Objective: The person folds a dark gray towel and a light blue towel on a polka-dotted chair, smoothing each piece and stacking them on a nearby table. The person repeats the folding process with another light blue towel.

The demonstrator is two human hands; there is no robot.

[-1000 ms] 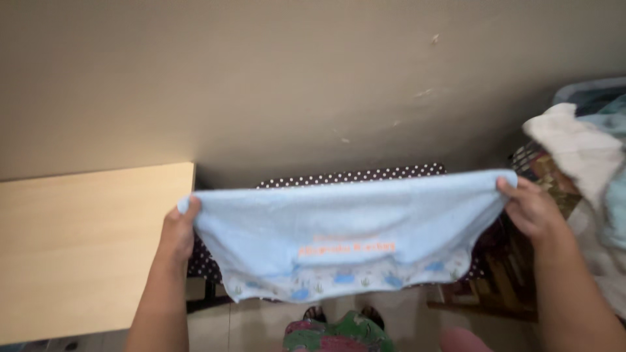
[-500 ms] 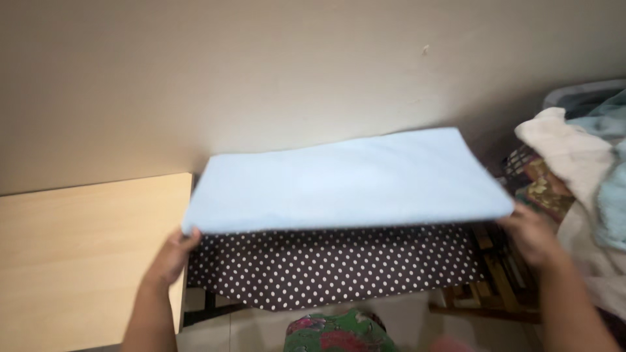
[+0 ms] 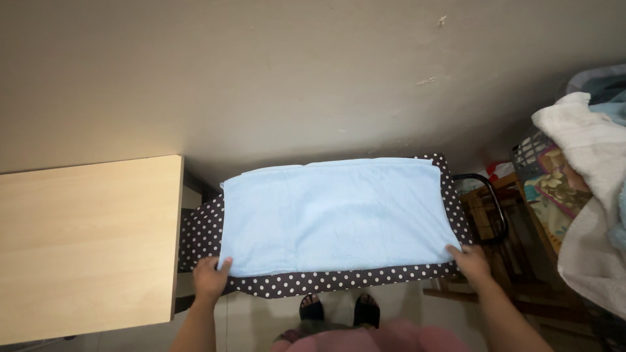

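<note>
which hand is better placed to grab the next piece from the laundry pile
Probably the right hand. It rests at the right near corner of the light blue towel, on the side where the white towel and the basket sit. The left hand is at the far corner, beside the wooden table.

Under the flat pale blue terry towel (image 3: 332, 215) most of the brown white-dotted padded board (image 3: 326, 281) is covered; only a border shows beside the left hand (image 3: 210, 277) and the right hand (image 3: 471, 259). Both forearms run off the bottom edge. Whether the fingertips pinch the towel corners or only press on them cannot be told. Right of the right hand, the heap of white and bluish cloths (image 3: 587, 195) is cut by the frame edge and hides most of the dark basket (image 3: 531, 153) under it.
</note>
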